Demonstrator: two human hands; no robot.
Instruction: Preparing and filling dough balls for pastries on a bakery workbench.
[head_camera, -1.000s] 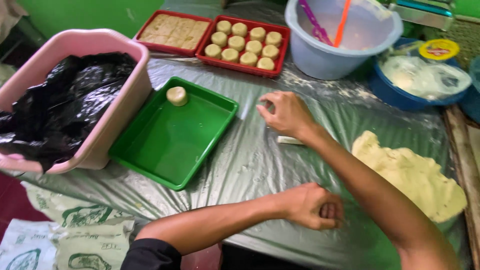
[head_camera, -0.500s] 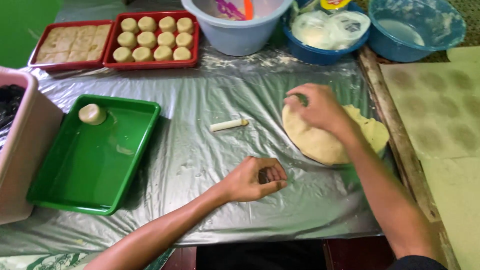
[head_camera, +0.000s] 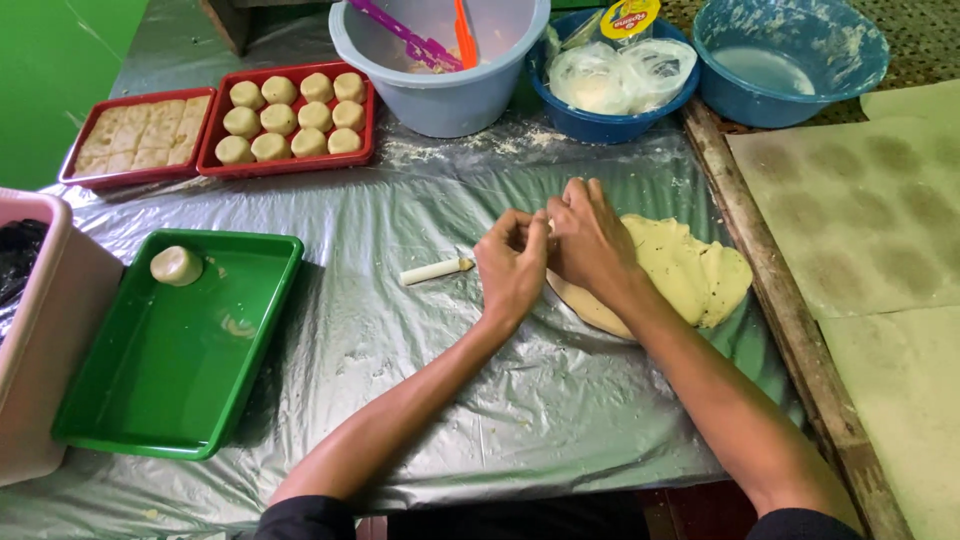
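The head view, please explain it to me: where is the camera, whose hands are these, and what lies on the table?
The camera sits on a person's head and looks down, so both arms are that person's own. The left hand and right hand meet at the edge of a flat sheet of pale dough; what they pinch is hidden. Beside them lies a small white stick. A green tray holds one dough ball. A red tray holds more balls.

Green tray (head_camera: 200, 400) with one dough ball (head_camera: 176, 265) — red trays (head_camera: 290, 158) behind
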